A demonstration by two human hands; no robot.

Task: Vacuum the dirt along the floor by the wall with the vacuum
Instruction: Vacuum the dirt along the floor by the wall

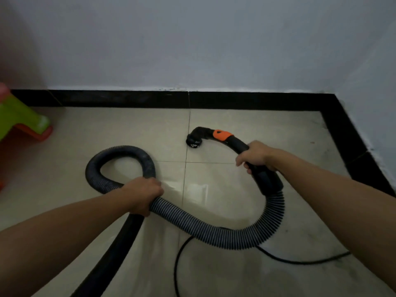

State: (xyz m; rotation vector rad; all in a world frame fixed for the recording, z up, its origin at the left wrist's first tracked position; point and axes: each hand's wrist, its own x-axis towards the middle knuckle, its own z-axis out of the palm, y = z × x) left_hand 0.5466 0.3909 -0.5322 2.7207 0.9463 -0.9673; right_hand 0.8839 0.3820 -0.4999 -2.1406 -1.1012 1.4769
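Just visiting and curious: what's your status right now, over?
Right hand grips handle, left hand grips hose. Nozzle on floor, short of baseboard. Cord lies near side, off path.

Beige tiled floor (257, 125) under hose loop (120, 150), cord (300, 261), perhaps a stool (21, 118).

Vacuum hose (203, 228) is ribbed corrugated plastic, grey-black with a dull sheen; handle tube (241, 145) at 2 o'clock is smooth hard black plastic, slightly glossy, with an orange plastic collar (221, 135) and a black plastic nozzle (194, 139). Floor tiles (246, 121) are beige, smooth, glossy, ceramic-looking with pale glare; skirting (120, 99) from 12 to 3 o'clock is black, smooth, low-sheen, and the wall (192, 43) above is matt pale paint. Power cord (175, 269) at 6 o'clock is thin, smooth, black, rubbery-looking; stool (21, 118) at 9 o'clock is shiny green and orange moulded plastic.
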